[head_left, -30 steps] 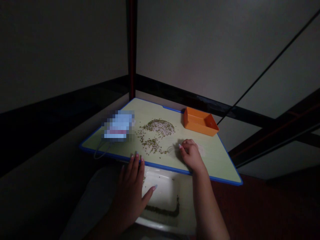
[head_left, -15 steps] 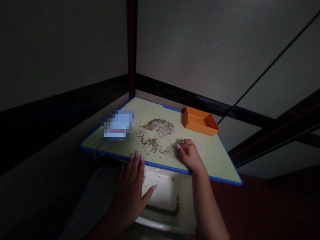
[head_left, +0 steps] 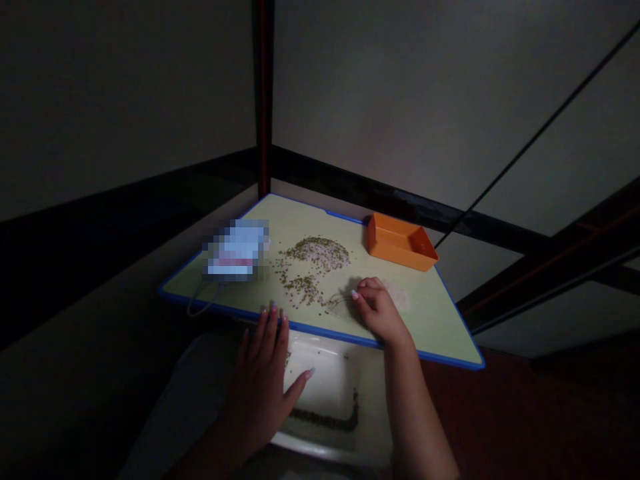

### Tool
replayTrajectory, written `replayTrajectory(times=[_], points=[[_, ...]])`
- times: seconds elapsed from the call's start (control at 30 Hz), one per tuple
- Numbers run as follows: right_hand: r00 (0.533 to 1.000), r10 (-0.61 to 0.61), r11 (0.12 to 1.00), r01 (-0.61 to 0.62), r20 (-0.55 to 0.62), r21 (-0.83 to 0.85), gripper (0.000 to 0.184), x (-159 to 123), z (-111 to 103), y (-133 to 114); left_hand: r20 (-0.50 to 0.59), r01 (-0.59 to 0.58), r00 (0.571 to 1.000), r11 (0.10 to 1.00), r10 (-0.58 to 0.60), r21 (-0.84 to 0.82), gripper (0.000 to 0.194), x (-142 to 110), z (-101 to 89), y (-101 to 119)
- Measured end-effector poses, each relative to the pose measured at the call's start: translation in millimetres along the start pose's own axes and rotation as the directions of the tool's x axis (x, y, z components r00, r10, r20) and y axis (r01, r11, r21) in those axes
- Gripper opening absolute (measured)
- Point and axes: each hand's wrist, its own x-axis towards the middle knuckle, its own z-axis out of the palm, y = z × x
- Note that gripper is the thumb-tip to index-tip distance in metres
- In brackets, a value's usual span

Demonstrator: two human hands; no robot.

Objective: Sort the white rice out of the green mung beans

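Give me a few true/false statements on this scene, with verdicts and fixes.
1. The right hand rests on the pale green board, beside scattered small green seeds. True.
2. The orange tray sits on the floor. False: it sits at the board's far edge.
3. The left hand grips the orange tray. False: its fingertips are at the board's near blue edge, above a white tray.
4. A line of seeds lies inside the white tray. True.
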Motion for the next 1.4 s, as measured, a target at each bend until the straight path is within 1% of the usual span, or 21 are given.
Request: replayTrajectory(times=[0.3,0.43,0.57,0.8,1.13,1.4], points=[[1.000,-0.023,1.000,0.023,-0.009,0.019,0.037,1.0,-0.6,-2.4,0.013,0.010,1.000,1.000,-0.010,-0.007,0.089,0.7,0.6,0.1],[0.999,-0.045,0.997,0.046,-0.025,0.059,0.038,1.4,-1.4,-3.2,0.010,0.002,1.000,1.000,-0.002,-0.010,0.089,0.4,1.0,-1.1],[0.998,-0.065,0.994,0.065,-0.004,0.092,0.039,1.5,-2.0,-3.9,0.010,-0.001,1.000,1.000,0.001,-0.007,0.088,0.3,1.6,-1.3],[0.999,-0.044,0.999,0.044,-0.010,0.025,0.038,2.3,0.5,-3.9,0.010,0.013,1.000,1.000,-0.012,-0.007,0.087,1.4,-0.5,0.1],[0.997,-0.062,0.998,0.061,-0.035,-0.031,0.034,3.6,5.3,-5.3,-0.009,0.000,1.000,1.000,0.000,-0.001,0.088,1.1,1.6,0.6],[0.998,-0.009,0.998,0.005,-0.065,-0.063,0.032,3.3,4.8,-2.4,-0.011,-0.007,1.000,1.000,0.007,0.013,0.088,1.6,1.3,-0.1]])
